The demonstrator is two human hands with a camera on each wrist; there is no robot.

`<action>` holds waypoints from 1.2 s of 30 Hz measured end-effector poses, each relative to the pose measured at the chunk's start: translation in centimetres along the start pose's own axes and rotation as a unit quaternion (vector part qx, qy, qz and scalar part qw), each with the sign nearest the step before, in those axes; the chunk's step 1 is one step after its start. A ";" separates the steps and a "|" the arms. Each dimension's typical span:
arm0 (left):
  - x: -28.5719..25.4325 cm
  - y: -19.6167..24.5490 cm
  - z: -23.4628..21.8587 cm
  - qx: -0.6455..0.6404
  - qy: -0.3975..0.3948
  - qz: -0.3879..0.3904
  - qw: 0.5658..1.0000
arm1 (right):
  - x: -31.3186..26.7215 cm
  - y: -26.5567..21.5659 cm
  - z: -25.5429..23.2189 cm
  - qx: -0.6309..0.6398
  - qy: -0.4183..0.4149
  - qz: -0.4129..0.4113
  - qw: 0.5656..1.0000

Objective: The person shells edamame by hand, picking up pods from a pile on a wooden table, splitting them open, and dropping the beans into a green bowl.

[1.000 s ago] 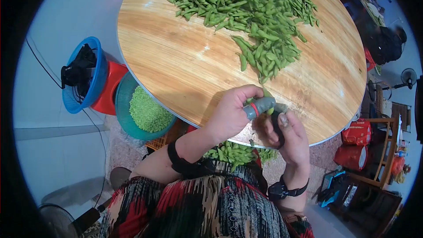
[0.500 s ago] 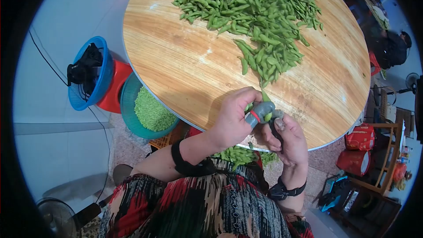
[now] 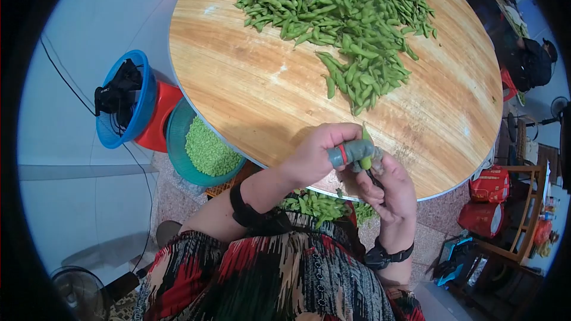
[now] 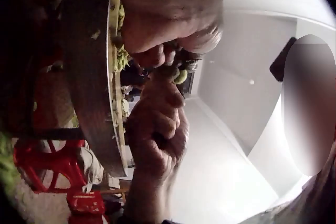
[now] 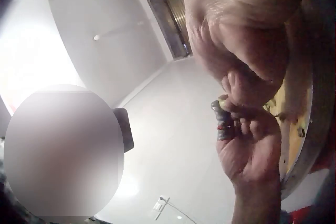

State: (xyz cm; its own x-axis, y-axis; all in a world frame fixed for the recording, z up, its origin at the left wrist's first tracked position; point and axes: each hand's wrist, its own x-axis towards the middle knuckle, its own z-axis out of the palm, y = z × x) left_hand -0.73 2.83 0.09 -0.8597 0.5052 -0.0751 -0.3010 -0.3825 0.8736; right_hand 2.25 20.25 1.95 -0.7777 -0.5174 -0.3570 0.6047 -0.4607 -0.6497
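In the head view, a person's left hand (image 3: 312, 153), its thumb (image 3: 352, 153) wrapped in grey with a red band, and right hand (image 3: 395, 187) pinch a green pod (image 3: 366, 147) with curled fingers above the round tabletop's (image 3: 238, 71) near edge; a pile of pods (image 3: 339, 12) spreads from the far edge, and a basin (image 3: 174, 137) of shelled beans (image 3: 208, 150) stands by the left edge. In the left wrist view, the hands meet fingertip to fingertip. In the right wrist view, pale green shows beside the wrapped thumb.
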 end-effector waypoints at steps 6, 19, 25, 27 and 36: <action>1.6 0.2 -0.2 0.263 0.103 0.136 0.949 | 2.5 -0.9 1.0 -0.390 0.147 -0.256 0.872; 0.3 4.0 -4.4 -0.104 0.178 0.120 0.971 | 3.5 -0.1 4.1 -0.739 0.155 -0.229 0.614; -2.3 1.4 -4.6 -0.054 0.131 0.060 0.988 | 3.9 2.3 2.6 -0.746 0.194 -0.247 0.588; -3.3 1.3 -3.5 0.172 0.016 -0.013 0.985 | 4.1 1.4 0.4 -0.655 0.192 -0.317 0.659; -2.2 0.9 -0.5 -0.068 0.010 0.026 0.997 | 1.5 0.4 1.9 -0.038 0.063 -0.039 0.997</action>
State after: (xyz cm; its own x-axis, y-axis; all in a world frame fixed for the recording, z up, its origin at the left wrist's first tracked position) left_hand 0.71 1.02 0.78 -0.8836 0.4663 -0.0418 -0.3073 -0.5104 0.8031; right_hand 1.63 17.90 2.48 -0.8403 -0.3852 -0.3814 0.5302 -0.4380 -0.7260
